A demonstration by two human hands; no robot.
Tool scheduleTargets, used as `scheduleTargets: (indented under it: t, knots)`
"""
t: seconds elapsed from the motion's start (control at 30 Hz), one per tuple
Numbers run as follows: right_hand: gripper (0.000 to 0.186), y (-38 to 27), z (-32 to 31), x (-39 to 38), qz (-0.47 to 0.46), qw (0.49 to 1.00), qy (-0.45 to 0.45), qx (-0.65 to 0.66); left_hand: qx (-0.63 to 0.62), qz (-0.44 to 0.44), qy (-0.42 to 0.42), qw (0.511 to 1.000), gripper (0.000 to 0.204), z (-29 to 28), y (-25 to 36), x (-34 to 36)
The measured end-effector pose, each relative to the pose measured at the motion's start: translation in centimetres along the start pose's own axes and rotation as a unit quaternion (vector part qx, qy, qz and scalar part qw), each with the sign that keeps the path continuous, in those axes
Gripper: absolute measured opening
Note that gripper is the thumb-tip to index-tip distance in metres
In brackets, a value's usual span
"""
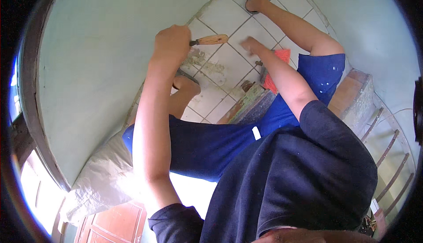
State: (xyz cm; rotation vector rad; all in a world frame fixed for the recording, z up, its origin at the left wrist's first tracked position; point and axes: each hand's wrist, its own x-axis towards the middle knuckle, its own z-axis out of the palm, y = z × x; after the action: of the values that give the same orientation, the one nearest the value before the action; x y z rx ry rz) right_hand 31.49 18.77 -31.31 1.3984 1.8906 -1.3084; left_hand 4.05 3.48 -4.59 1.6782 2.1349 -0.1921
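Tan-handled tool [210,40], white gridded tiles [227,16]

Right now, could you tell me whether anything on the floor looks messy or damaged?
Yes. Greyish crumbly mess is smeared over the white floor tiles along the wall, just below the wooden-handled tool in the left hand. The right hand hovers nearby.

left hand [172,45]: far left, beside the wall [101,58], closed on a tool whose wooden handle [212,39] sticks out to its right
right hand [252,46]: right of the handle, apart from it, over the tiled floor [229,18]
brush [275,69]: on the floor, just right of the right forearm
sack [103,177]: near left, against the wall
stool [354,95]: right of the person's thigh
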Motion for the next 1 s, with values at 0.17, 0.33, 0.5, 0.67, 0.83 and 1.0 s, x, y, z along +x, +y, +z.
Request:
scheduleTargets:
  t: [0.17,0.33,0.5,0.67,0.83,1.0]
  knots:
    - [0.064,10.3,4.4,-1.0,0.195,0.921,0.167,-0.293,-0.037,-0.039,-0.059,0.997,0.027,-1.5,-1.1,-0.8]
    - [0.046,12.3,6.7,-2.4,0.148,0.901,0.193,-0.359,-0.045,-0.053,-0.063,0.996,0.029,-2.3,-1.4,-1.1]
    - [0.039,11.8,5.8,-2.3,0.074,0.872,0.248,-0.415,-0.047,-0.057,-0.081,0.994,0.028,-2.6,-1.4,-1.2]
    - [0.043,8.4,0.7,-1.3,-0.046,0.832,0.182,-0.522,-0.047,-0.046,-0.068,0.995,0.026,-3.1,-1.7,-1.1]
    - [0.045,2.3,-4.2,-1.5,-0.076,0.901,0.074,-0.42,-0.037,-0.053,-0.061,0.996,0.027,-2.7,-2.4,-1.6]
    - [0.051,-1.7,-5.1,-3.3,-0.153,0.92,0.089,-0.349,-0.051,-0.054,-0.03,0.997,0.027,-3.0,-3.0,-2.5]
